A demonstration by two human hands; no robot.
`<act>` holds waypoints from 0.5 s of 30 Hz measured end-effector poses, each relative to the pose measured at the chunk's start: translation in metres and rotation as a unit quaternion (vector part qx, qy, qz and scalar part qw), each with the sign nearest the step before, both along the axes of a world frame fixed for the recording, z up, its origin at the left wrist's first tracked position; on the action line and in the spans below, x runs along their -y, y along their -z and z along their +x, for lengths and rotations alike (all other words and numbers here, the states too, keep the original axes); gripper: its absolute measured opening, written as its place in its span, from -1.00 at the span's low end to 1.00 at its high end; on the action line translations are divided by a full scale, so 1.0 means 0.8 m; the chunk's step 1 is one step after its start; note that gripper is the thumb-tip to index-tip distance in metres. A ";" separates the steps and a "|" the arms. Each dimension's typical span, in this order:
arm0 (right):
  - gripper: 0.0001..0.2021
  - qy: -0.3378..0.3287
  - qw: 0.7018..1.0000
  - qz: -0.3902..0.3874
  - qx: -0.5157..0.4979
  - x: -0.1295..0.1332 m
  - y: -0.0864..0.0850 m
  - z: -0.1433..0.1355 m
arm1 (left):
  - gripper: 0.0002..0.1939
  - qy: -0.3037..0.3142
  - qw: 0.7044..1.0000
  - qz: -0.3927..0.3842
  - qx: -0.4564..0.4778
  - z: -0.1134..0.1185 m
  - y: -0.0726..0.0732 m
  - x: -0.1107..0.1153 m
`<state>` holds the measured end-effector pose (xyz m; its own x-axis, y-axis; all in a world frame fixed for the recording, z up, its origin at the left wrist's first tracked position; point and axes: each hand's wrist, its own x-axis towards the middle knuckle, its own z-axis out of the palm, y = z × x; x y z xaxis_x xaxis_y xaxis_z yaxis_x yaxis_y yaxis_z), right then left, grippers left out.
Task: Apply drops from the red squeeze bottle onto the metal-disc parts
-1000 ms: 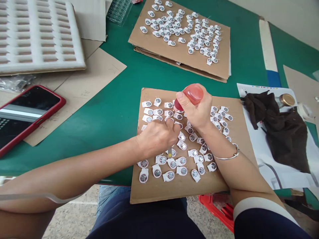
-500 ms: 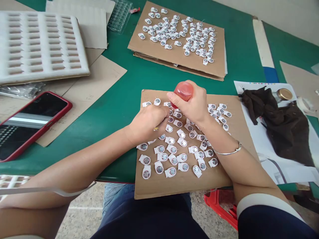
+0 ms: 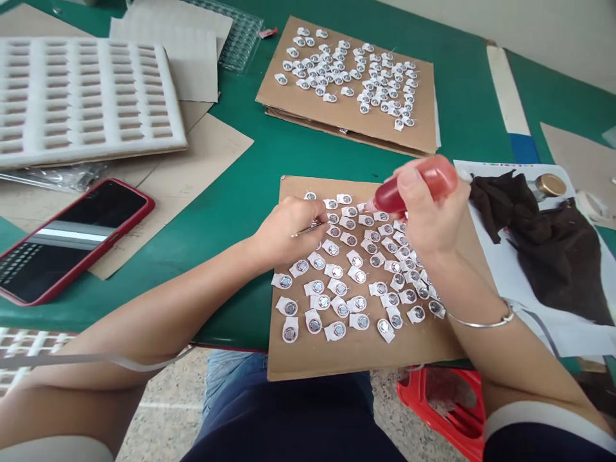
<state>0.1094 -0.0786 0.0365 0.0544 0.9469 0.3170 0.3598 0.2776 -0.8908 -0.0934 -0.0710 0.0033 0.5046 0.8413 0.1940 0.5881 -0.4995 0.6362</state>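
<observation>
My right hand (image 3: 430, 208) is wrapped round a red squeeze bottle (image 3: 418, 185), tilted so its nozzle points down and left at the small parts. My left hand (image 3: 291, 231) is closed on a thin metal stick-like tool (image 3: 308, 229), whose rear end shows; its tip is hidden by the fingers. Under both hands lies a cardboard sheet (image 3: 346, 362) with many small round silver discs on white backings, such as this disc part (image 3: 339, 330). The nozzle is close to parts near the sheet's far edge; I cannot tell whether it touches one.
A second cardboard stack (image 3: 279, 96) with similar parts lies farther back. At left are a white slotted foam tray (image 3: 86, 106) and a red-cased phone (image 3: 81, 234). A dark cloth (image 3: 553, 256) and a jar with a gold lid (image 3: 551, 185) are at right, a red stool (image 3: 433, 410) below.
My right hand has moved right with the bottle, which has gone from upright to tilted. My left hand has stayed near the same parts; more of the metal tool now shows.
</observation>
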 end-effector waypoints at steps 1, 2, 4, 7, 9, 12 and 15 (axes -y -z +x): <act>-0.74 0.021 1.000 0.003 -0.023 0.004 0.010 0.003 | -0.91 0.001 1.000 -0.002 -0.001 0.000 0.000 0.000; -0.76 0.036 0.999 0.002 -0.041 0.008 0.020 0.006 | -0.90 0.003 1.000 -0.006 -0.002 0.000 -0.001 0.000; -0.77 0.047 0.998 -0.003 -0.043 0.012 0.039 0.011 | -0.90 0.007 1.000 -0.012 0.000 -0.001 -0.001 0.000; -0.74 0.060 0.998 0.011 0.003 0.016 0.056 0.014 | -0.91 0.007 1.000 -0.011 0.006 -0.002 -0.001 0.000; -0.71 0.073 0.996 0.020 0.038 0.018 0.058 0.013 | -0.91 0.005 1.000 -0.011 0.007 -0.002 -0.001 -0.001; -0.72 0.090 0.994 0.009 0.058 0.020 0.055 0.012 | -0.89 0.008 1.000 -0.010 0.009 -0.003 0.000 -0.001; -0.73 0.087 0.995 -0.005 0.053 0.021 0.051 0.010 | -0.90 0.011 1.000 -0.001 0.010 -0.003 0.001 -0.001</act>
